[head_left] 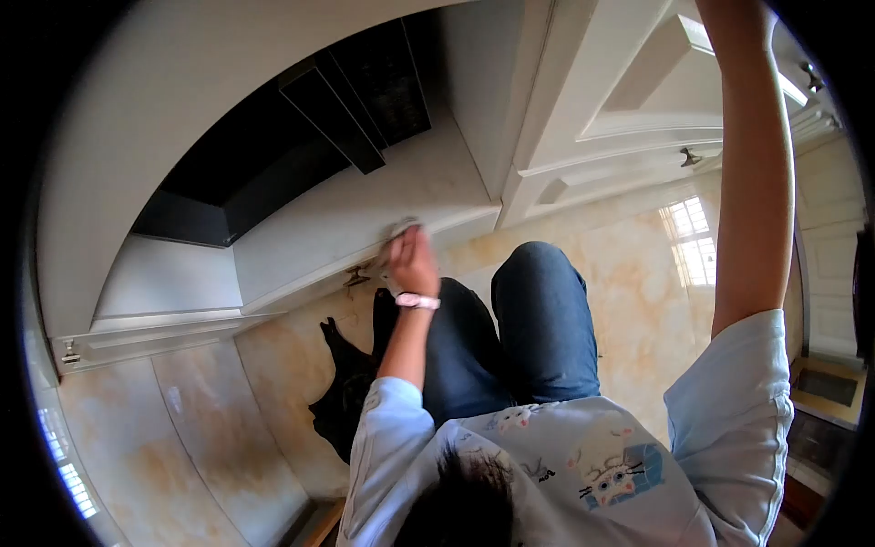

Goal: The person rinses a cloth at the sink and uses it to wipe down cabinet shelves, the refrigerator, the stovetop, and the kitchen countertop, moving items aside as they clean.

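My left hand (413,262), with a pink band at the wrist, is closed on a pale cloth (404,225). Motion blurs the fingers, and the palm hides part of the cloth. The cloth lies against the front edge of a white cabinet's open recess (392,196). On the right, my right arm (755,182) stretches up past the white cabinet doors; its hand is beyond the top edge of the view.
Inside the recess sits a black boxy unit (333,114). A metal knob (356,275) is just below my left hand, and another knob (690,157) is on the right-hand cabinet. A black limp thing (344,378) lies beside my legs (544,319) on the glossy tiled floor (264,392).
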